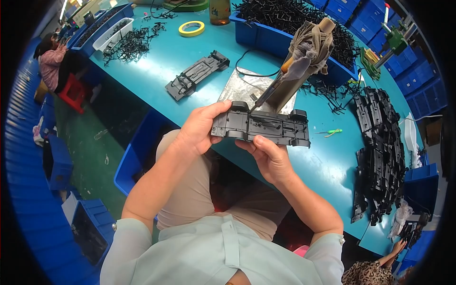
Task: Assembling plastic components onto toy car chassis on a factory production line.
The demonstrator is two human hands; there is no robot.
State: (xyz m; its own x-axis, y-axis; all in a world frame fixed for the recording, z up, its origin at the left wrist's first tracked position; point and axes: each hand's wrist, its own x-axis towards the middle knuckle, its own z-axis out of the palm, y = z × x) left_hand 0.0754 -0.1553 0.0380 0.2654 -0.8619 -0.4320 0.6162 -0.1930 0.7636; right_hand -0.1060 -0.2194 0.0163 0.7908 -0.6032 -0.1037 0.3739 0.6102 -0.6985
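Evidently light and fairly stiff, the black toy-car chassis [278, 127] is held level between two bare hands over the table's near edge, beside a soldering-iron-like tool [271, 87] whose tip reaches its upper side; whether they touch, I cannot tell. The left hand [199, 127] grasps the left end, thumb above and fingers curled under, while the right hand [270, 159] pinches the lower long edge near the middle. Its moulded plastic looks smooth, perhaps a little slippery, and the small posts and thin rims would probably snap or mark first, so the plain end and long edges seem the best holds, clear of the tip

Beneath, a glossy teal tabletop [311, 175] carries a silver metal sheet [233, 87], a second chassis [197, 76], green-handled snips [335, 130], a yellow tape roll [191, 34] and a blue bin [263, 40] heaped with small black parts. Stacked chassis [380, 142] lie to the right. Beyond, over a green floor [102, 137], a co-worker in pink [51, 61] sits on a red stool [72, 95]
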